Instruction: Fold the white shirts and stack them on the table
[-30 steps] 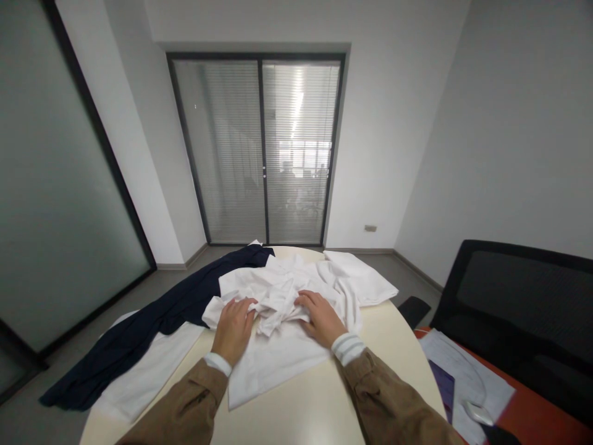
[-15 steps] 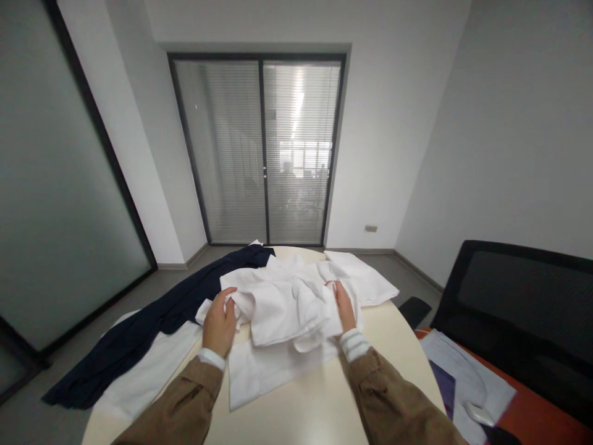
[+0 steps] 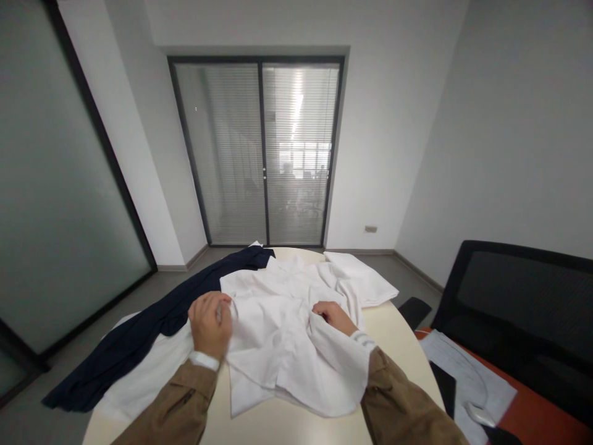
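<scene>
A white shirt (image 3: 282,334) lies spread and wrinkled over the round table, its near hem hanging loosely toward me. My left hand (image 3: 210,324) is at the shirt's left edge, fingers curled and closed on the fabric; part of that grip is hidden behind the hand. On the right side, my right hand (image 3: 336,316) pinches a fold of the same shirt, and the cloth drapes over its wrist. Left of my left hand lie a dark navy garment (image 3: 152,312) and a white cloth (image 3: 152,364), both stretched along the table's edge.
The cream round table (image 3: 403,371) carries the clothes. At right stands a black mesh chair (image 3: 519,309), beside an orange surface (image 3: 537,414) with papers (image 3: 486,371) and a white mouse (image 3: 479,413). Glass doors with blinds (image 3: 301,154) are ahead.
The white shirt's near part, bunched up before, now spreads toward me with its hem lower. My left hand has moved slightly left, and my right hand slightly left and down.
</scene>
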The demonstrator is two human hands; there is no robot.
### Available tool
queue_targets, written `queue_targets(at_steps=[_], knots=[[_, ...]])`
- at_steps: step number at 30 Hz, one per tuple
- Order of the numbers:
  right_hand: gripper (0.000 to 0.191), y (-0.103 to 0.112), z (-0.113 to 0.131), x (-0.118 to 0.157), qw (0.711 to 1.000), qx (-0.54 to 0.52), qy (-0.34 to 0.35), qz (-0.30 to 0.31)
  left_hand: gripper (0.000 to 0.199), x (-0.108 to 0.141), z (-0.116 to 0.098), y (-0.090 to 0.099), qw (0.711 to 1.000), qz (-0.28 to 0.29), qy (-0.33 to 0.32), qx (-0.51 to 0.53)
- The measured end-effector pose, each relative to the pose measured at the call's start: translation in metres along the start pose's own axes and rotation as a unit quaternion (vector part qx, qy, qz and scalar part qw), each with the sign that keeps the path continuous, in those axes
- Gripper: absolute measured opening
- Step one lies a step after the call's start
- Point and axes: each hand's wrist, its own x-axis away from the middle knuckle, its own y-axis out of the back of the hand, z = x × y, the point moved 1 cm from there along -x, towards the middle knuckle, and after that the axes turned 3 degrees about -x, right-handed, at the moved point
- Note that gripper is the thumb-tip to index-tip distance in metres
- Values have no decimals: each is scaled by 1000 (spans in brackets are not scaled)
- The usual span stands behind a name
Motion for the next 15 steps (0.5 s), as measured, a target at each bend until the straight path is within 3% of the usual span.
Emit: queue_targets(at_steps=[2,5,8,10,12,15], knots=[[14,-1,4,-1,1000,17,17,2,13,4,-23,3,991,65,-120,7],[19,2,11,-1,999,45,27,-14,24,16,-54,3,931,261,-247,68],[22,10,15,1,997,76,-2,-18,60,29,-67,0,867,415,-266,78],[21,15,16,2,996,78,-30,-11,76,37,-66,-3,835,481,-257,77],[20,17,15,3,996,75,-56,-11,77,42,-61,-5,817,515,-245,78],[16,17,13,3,991,93,-89,-27,55,44,-59,-6,814,523,-237,86]])
